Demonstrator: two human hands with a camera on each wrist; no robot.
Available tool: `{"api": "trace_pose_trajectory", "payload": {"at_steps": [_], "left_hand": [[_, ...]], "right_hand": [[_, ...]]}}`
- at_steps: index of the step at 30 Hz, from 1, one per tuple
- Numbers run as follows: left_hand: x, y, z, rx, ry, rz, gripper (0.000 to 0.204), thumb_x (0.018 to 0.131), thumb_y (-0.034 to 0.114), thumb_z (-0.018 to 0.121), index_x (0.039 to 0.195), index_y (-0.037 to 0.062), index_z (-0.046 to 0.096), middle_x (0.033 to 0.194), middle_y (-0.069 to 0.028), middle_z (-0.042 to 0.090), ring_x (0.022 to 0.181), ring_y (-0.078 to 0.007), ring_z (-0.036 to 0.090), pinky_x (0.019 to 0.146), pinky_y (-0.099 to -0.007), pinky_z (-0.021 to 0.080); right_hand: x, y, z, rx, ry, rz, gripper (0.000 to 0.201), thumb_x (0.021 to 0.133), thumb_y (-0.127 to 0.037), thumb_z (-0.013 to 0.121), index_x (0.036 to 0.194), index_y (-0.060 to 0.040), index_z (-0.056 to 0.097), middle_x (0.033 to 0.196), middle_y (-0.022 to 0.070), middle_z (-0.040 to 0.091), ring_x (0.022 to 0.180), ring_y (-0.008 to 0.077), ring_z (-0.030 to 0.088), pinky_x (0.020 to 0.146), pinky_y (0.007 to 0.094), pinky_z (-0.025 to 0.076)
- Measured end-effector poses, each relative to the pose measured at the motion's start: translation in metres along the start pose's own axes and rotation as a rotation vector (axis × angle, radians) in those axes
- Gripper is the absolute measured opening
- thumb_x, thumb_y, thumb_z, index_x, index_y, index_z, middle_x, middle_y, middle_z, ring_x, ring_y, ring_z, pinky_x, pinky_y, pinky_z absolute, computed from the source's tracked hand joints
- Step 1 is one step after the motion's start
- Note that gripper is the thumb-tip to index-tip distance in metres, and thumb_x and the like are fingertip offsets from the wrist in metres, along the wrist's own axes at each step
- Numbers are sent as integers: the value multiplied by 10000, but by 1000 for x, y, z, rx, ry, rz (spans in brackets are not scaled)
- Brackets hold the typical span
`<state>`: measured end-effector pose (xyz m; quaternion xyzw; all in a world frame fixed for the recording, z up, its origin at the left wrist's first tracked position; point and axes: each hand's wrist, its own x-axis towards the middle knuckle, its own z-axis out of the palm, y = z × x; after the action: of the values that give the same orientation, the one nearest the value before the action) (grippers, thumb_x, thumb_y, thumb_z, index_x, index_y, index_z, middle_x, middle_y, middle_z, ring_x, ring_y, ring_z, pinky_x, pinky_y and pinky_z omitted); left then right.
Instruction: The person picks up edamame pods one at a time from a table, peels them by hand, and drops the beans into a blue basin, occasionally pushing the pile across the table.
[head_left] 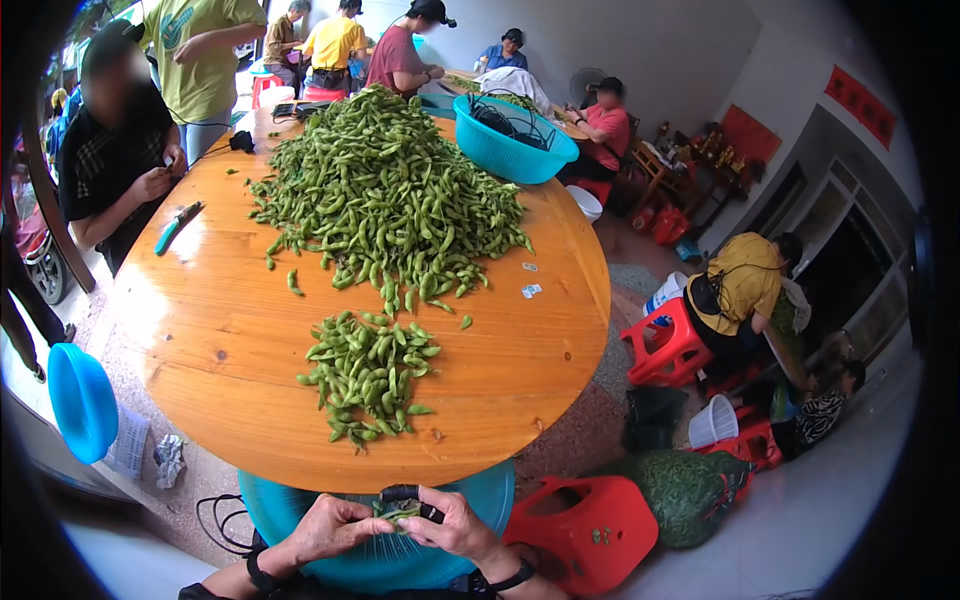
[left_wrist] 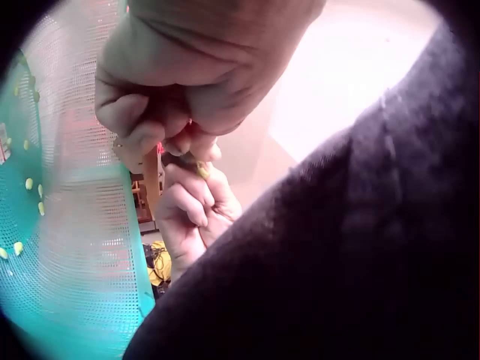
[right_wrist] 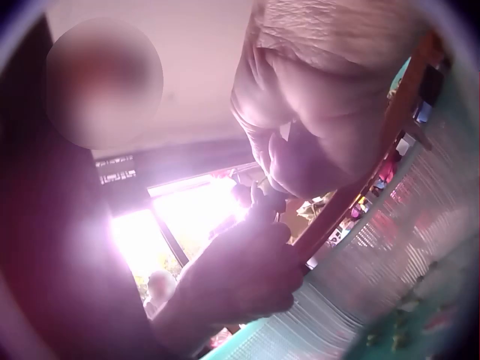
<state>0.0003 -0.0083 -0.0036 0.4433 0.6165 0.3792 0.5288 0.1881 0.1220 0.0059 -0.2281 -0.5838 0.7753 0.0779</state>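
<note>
Above a blue-green mesh basket, my left hand and right hand meet at their fingertips. Both pinch a green soybean pod from its two ends. Black wrapping covers parts of the right hand's fingers. In the left wrist view the pod peeks out between the fingers, mostly hidden. Several pale shelled beans lie in the basket. On the wooden table ahead, a small pile of pods lies near the front edge.
A large heap of pods covers the far middle of the table. Blue-handled pliers or clippers lie at the left, and a blue basket stands behind. A red stool is at my right. Several people work around the room.
</note>
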Motion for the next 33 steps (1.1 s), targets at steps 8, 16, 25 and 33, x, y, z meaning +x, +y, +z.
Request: {"api": "trace_pose_trajectory", "payload": {"at_steps": [8, 16, 25, 33], "left_hand": [[0, -6, 17, -254, 29, 9, 409, 975, 385, 622, 820, 6, 611, 604, 33, 524, 568, -56, 453, 521, -253, 402], [-1, 14, 22, -196, -22, -40, 383, 1040, 359, 500, 921, 8, 598, 721, 9, 541, 664, -88, 494, 613, -257, 430], [1, -6, 20, -647, -186, -20, 308, 1075, 299, 419, 929, 55, 536, 728, 5, 510, 674, -92, 467, 630, -248, 400], [3, -24, 28, -641, -65, -137, 307, 1054, 321, 481, 855, 88, 498, 656, 62, 417, 577, -43, 373, 517, -218, 306]], "right_hand": [[7, 8, 9, -425, 241, -361, 342, 891, -106, 646, 1223, -31, 620, 807, 84, 646, 674, 137, 608, 637, 302, 515], [3, 15, 6, 279, 15, 6, 217, 970, -93, 575, 1162, 6, 591, 756, -13, 549, 631, 31, 492, 524, 191, 404], [3, 14, 5, 457, 2, -20, 283, 952, -73, 599, 1215, 26, 570, 762, 5, 548, 590, 41, 450, 490, 192, 356], [-16, -5, -12, 145, 247, -106, 313, 882, 0, 604, 1194, 31, 611, 783, 45, 614, 555, 49, 467, 475, 200, 359]]}}
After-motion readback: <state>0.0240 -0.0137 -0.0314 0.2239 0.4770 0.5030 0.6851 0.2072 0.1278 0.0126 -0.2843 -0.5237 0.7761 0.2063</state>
